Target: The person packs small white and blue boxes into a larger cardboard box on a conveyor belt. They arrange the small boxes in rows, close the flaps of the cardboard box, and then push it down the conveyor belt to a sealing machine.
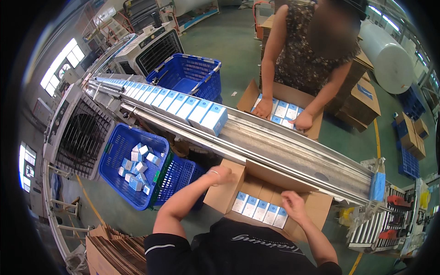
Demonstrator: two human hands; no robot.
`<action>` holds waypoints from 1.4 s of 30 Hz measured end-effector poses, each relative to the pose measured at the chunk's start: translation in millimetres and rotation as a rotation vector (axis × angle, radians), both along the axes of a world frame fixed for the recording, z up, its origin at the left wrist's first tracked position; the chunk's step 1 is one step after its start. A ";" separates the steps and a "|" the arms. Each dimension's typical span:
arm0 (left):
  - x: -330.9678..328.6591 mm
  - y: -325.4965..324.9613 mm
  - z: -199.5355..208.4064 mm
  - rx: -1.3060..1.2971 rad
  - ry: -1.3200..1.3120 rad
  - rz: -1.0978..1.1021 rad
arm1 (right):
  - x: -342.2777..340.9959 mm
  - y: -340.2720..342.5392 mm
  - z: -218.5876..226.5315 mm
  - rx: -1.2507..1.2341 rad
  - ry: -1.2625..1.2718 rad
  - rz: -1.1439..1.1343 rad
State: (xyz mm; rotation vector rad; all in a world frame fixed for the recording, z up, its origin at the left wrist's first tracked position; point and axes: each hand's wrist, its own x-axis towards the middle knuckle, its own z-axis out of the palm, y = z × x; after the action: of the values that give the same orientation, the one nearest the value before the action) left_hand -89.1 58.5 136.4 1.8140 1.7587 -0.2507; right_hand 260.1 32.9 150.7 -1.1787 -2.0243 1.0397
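An open cardboard carton stands in front of me, beside the conveyor. Inside it, a row of several small blue-and-white boxes lines the near side, and bare cardboard shows behind them. My left hand is at the carton's left flap, its fingers closed at the flap's upper edge. Over the carton's right end, just beyond the last box of the row, I hold my right hand with loosely bent fingers and nothing visible in it. A line of similar blue-and-white boxes stands along the conveyor.
Across the conveyor, a person has both hands in another carton of boxes. A blue basket with loose boxes is at my left; another blue basket is beyond the conveyor. Flattened cartons lie at lower left. Rollers are at right.
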 end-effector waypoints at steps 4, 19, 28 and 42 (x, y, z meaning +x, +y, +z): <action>-96.8 27.7 28.4 0.864 0.024 0.485 | -32.7 50.7 43.1 0.453 0.109 -0.230; -219.9 154.8 93.3 0.190 0.402 0.674 | -56.6 111.9 -5.2 0.263 -0.362 -0.479; -141.6 154.4 27.3 0.306 -0.292 0.449 | -66.7 164.0 -2.4 -0.357 0.129 -0.459; -18.9 144.1 6.6 0.340 -0.499 0.291 | -34.8 164.9 33.7 -0.301 -0.393 -0.539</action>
State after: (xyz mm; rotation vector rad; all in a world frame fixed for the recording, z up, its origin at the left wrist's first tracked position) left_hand -108.0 202.6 142.9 1.6187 1.7305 0.6003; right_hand 225.3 197.8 184.4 -2.0808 -1.6826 0.8996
